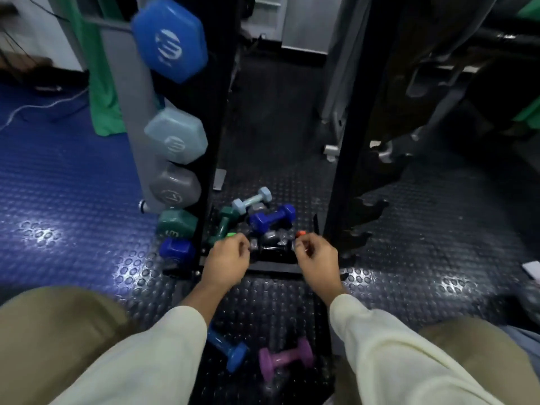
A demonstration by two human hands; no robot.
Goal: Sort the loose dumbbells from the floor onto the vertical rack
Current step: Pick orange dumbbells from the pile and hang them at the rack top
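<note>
Studded rubber gym floor (409,287), tall vertical rack (140,135) at left w/ hex dumbbells already loaded. Loose dumbbells (271,219) piled at rack base; look heavy, rigid, slick-coated, so take by the handle. Left hand (226,260) and right hand (317,257) curl at ends of a dark dumbbell (273,249); grip firmness can't tell, too blurred.

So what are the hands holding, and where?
Both hands, left and right, reach the ends of a dark dumbbell in the floor pile. Blur hides whether they grip it.

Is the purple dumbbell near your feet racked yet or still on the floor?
On the floor. The purple dumbbell lies on its side on the studded mat between the sleeves, beside a blue one, touched by neither hand.
</note>
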